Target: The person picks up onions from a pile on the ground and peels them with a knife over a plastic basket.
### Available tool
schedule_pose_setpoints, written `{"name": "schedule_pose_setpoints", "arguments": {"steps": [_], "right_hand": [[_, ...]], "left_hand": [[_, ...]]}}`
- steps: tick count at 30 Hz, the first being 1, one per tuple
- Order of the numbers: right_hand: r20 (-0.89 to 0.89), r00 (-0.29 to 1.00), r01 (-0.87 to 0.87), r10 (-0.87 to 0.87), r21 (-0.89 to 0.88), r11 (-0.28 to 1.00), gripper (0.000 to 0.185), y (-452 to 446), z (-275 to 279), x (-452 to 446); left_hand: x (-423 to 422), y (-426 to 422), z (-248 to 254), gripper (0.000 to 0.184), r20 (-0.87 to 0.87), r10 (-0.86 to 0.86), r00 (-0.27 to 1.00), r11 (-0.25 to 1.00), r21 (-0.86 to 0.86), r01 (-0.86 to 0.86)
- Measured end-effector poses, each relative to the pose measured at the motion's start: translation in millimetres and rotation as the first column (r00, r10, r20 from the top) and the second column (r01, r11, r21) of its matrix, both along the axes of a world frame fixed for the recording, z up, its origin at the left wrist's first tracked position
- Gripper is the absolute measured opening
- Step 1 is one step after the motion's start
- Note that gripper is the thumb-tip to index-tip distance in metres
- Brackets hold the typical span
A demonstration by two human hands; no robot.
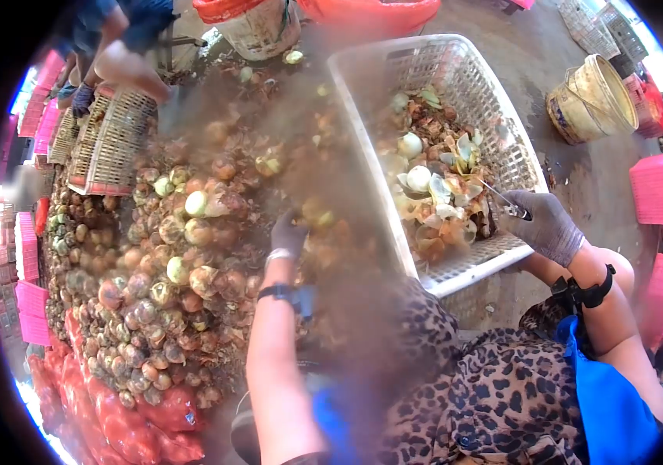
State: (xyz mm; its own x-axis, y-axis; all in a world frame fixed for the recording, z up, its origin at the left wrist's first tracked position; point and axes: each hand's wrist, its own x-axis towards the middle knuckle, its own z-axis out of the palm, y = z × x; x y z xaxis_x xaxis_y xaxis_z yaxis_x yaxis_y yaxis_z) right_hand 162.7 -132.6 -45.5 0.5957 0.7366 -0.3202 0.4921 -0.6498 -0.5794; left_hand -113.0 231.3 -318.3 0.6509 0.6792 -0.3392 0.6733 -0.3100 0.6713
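Observation:
My right hand (545, 225), in a grey glove, is closed around the dark handle of a small knife (514, 208). Its thin blade points up and left over a white plastic crate (506, 128). Inside the crate lie onion skins (449, 190) and a few peeled white onions (418, 179). My left hand (290, 235), also gloved, reaches out over a large pile of unpeeled onions (200, 232). A yellowish onion (317, 213) is close to its fingers. A smear across the view blurs these fingers, and whether they grip that onion cannot be made out.
Red net sacks (114, 403) lie at the lower left. A slatted crate (113, 139) stands on the pile's far side, beside another person (126, 62). A dirty bucket (591, 101) is at the upper right, and pink crates (661, 190) stand along the right side.

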Motion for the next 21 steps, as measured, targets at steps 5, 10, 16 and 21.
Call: {"name": "schedule_pose_setpoints", "arguments": {"steps": [5,10,16,21], "right_hand": [[-0.018,1.000,-0.003,0.002,-0.078,0.997,0.033,19.3,-10.1,-1.8],[-0.144,0.989,0.014,-0.015,-0.010,1.000,0.033,27.0,-16.1,-6.9],[-0.213,0.972,-0.049,0.094,0.209,0.977,0.034,59.0,-18.6,-38.1],[-0.559,0.827,0.247,0.064,0.462,0.852,0.035,74.5,-5.4,-53.6]], "left_hand": [[55.5,-5.0,-60.4,0.062,-0.093,-0.043,0.995,0.998,0.036,0.046],[36.5,-1.1,-75.6,0.063,0.086,0.391,0.917,0.664,-0.716,-0.215],[54.9,-26.9,115.1,0.043,0.360,0.179,0.916,0.873,-0.488,0.021],[106.5,-93.1,277.4,0.037,0.449,-0.364,0.816,0.931,0.153,0.331]]}}
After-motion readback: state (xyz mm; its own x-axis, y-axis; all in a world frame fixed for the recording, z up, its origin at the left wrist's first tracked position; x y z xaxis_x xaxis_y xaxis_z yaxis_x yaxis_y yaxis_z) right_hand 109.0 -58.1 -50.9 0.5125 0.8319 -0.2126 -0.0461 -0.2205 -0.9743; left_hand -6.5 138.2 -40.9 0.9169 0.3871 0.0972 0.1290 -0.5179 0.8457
